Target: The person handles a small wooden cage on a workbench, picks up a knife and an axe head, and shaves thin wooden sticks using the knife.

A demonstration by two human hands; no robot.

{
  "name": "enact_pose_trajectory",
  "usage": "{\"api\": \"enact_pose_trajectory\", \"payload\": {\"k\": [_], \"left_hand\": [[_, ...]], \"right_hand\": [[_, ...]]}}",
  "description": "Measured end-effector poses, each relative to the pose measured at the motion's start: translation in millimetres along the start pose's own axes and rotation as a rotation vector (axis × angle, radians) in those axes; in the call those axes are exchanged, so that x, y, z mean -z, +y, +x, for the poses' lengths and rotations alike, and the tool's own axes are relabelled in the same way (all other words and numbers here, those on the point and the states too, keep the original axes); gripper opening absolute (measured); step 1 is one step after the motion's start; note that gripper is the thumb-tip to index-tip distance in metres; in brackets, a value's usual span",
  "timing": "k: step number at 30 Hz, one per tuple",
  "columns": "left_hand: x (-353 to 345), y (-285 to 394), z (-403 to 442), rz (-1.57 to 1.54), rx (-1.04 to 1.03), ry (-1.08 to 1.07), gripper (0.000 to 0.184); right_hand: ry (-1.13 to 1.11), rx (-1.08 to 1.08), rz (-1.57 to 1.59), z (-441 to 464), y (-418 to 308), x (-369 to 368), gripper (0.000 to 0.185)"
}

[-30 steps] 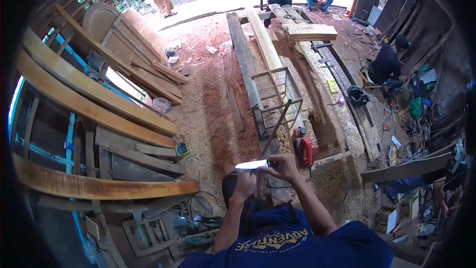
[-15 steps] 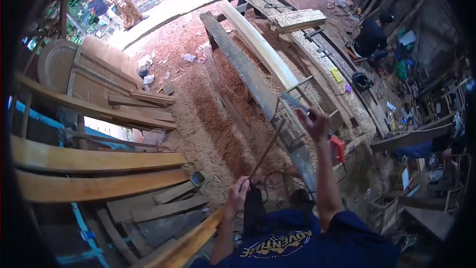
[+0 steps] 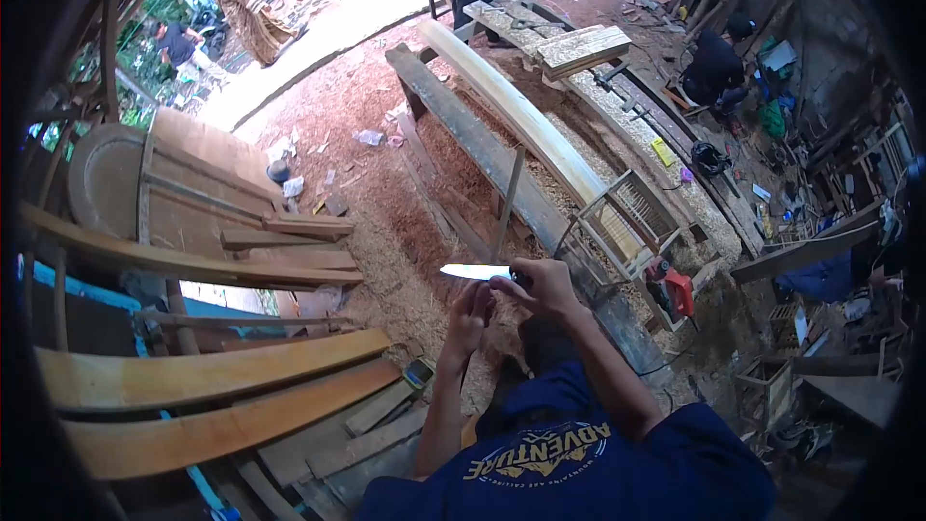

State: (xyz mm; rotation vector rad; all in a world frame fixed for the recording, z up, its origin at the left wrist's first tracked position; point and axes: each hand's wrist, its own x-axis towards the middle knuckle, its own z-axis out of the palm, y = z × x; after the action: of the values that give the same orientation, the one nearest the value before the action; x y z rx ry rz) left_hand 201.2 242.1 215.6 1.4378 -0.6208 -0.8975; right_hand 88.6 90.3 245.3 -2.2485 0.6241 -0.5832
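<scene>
My left hand is closed around a thin wooden strip, which slants up and away from me over the shavings. In my right hand is a knife, its dark handle mostly covered by the fingers. The bright blade points left and crosses the strip just above my left hand. Both hands are close together in front of my chest; whether the edge touches the wood I cannot tell. Beyond them stands a wooden frame with slats, beside a long dark bench plank.
A red power tool rests by the frame at right. A pale long board lies past the bench. Stacked planks fill the left side. Shavings cover the floor. Another person crouches far right; others are at the back.
My right hand has come down and left with the knife, from over the frame to beside my left hand. My left hand has risen slightly, and the strip stands steeper.
</scene>
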Motion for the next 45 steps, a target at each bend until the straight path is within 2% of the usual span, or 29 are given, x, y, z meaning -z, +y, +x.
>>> {"api": "enact_pose_trajectory", "payload": {"k": [2, 3, 6, 7, 8, 10, 13, 16, 18, 19, 20, 21, 22, 23, 26, 27, 30, 32, 34, 37, 40, 41, 45], "left_hand": [[-2.2, 8.8, 25.9, 0.022, 0.004, -0.02, 0.021], [-3.4, 4.7, 47.4, -0.022, -0.129, -0.055, 0.019], [-9.1, 8.4, 98.0, 0.282, -0.2, -0.053, 0.017], [-15.5, 18.4, 115.5, 0.355, -0.093, -0.047, 0.017], [-14.4, 16.1, 142.0, 0.33, -0.066, -0.163, 0.017], [-26.4, 9.7, 188.0, 0.38, -0.103, -0.102, 0.02], [-33.8, 0.7, 268.4, 0.501, -0.307, -0.162, 0.019], [-51.7, 13.2, 334.7, 0.463, -0.304, -0.271, 0.022], [-65.7, 30.3, 368.9, 0.486, -0.14, -0.368, 0.024], [-69.8, 36.3, 380.7, 0.498, -0.055, -0.412, 0.026], [-70.3, 35.5, 389.9, 0.459, -0.071, -0.447, 0.027], [-65.1, 32.3, 391.7, 0.422, -0.088, -0.482, 0.029], [-58.0, 28.2, 392.0, 0.388, -0.108, -0.514, 0.03], [-49.3, 20.9, 390.2, 0.44, -0.135, -0.541, 0.029], [-58.1, 4.5, 412.1, 0.404, -0.062, -0.529, 0.027], [-74.3, 7.0, 424.3, 0.4, -0.112, -0.523, 0.032], [-108.9, 33.9, 461.1, 0.332, 0.098, -0.629, 0.032], [-131.4, 43.7, 474.6, 0.146, 0.095, -0.667, 0.03], [-144.5, 45.6, 486.2, 0.066, 0.061, -0.714, 0.028], [-146.1, 45.9, 498.7, 0.148, -0.02, -0.818, 0.024], [-142.6, 57.8, 499.6, 0.294, 0.047, -0.876, 0.025], [-141.0, 63.0, 496.9, 0.274, 0.098, -0.881, 0.025], [-113.0, 29.8, 504.6, 0.148, 0.028, -0.876, 0.024]], "right_hand": [[-0.044, -0.047, 0.021, 17.4, 9.7, -1.6, 0.043], [-0.048, -0.073, 0.087, 30.1, 13.2, 5.4, 0.045], [0.009, -0.036, -0.026, 69.0, 39.8, 22.1, 0.047], [0.121, -0.018, -0.002, 82.4, 61.1, 13.0, 0.047], [0.157, -0.015, -0.029, 90.0, 80.9, 8.7, 0.047], [0.248, 0.011, -0.092, 125.2, 115.2, 14.4, 0.048], [0.324, -0.04, -0.108, 172.6, 156.0, 23.6, 0.048], [0.355, -0.126, -0.177, 215.4, 175.2, 50.9, 0.045], [0.333, -0.169, -0.241, 231.6, 193.7, 70.0, 0.043], [0.498, -0.155, -0.21, 234.9, 212.0, 73.4, 0.039], [0.613, -0.266, -0.27, 235.5, 228.4, 89.1, 0.035], [0.845, -0.371, -0.218, 226.5, 276.8, 100.0, 0.044], [0.905, -0.592, -0.207, 217.4, 287.7, 144.0, 0.048], [0.79, -0.776, -0.39, 207.3, 285.1, 185.7, 0.053], [0.708, -0.661, -0.446, 217.6, 253.7, 217.6, 0.055], [0.725, -0.596, -0.361, 226.0, 245.4, 207.0, 0.055], [0.702, -0.575, -0.184, 241.9, 242.5, 153.6, 0.055], [0.586, -0.628, -0.115, 250.2, 225.3, 131.6, 0.055], [0.584, -0.608, -0.134, 254.3, 225.1, 115.8, 0.056], [0.643, -0.608, -0.088, 257.2, 210.7, 111.1, 0.058], [0.556, -0.671, -0.1, 260.5, 198.0, 120.5, 0.06], [0.56, -0.648, -0.113, 261.6, 199.5, 118.6, 0.059], [0.504, -0.615, -0.085, 273.7, 194.4, 102.7, 0.055]]}}
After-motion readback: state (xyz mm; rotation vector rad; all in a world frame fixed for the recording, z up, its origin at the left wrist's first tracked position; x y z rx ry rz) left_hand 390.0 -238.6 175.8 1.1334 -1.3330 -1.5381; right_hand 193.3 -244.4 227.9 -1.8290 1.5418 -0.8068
